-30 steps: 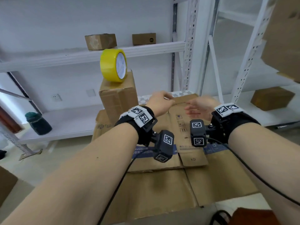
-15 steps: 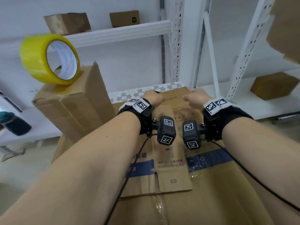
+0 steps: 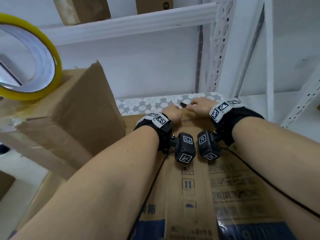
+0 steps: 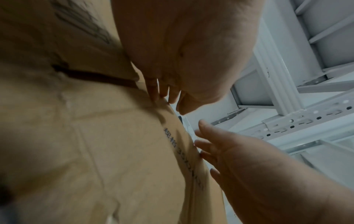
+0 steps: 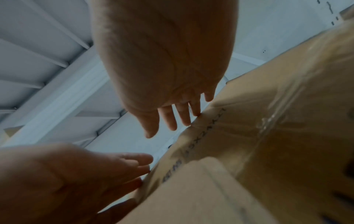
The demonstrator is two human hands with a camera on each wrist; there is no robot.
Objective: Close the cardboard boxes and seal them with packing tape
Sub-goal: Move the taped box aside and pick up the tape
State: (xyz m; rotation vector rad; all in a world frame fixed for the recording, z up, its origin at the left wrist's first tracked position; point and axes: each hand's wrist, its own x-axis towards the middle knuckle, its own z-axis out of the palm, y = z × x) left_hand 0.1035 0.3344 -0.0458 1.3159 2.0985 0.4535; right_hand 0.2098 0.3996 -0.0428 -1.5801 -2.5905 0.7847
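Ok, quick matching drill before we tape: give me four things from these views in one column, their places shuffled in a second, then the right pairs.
Things
1. yellow roll of packing tape
2. left hand
3. two small brown cardboard boxes
4. large printed cardboard box

Places
A. on the upper white shelf
B. under both forearms
C. on top of the tall brown carton at the left
D. at the large box's far edge, beside the right hand

Pairs: 1-C, 2-D, 3-A, 4-B

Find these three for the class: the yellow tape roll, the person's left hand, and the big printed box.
yellow tape roll (image 3: 52, 54): head view, outer yellow rim.
left hand (image 3: 171, 113): head view, knuckles.
big printed box (image 3: 233, 193): head view, top flap.
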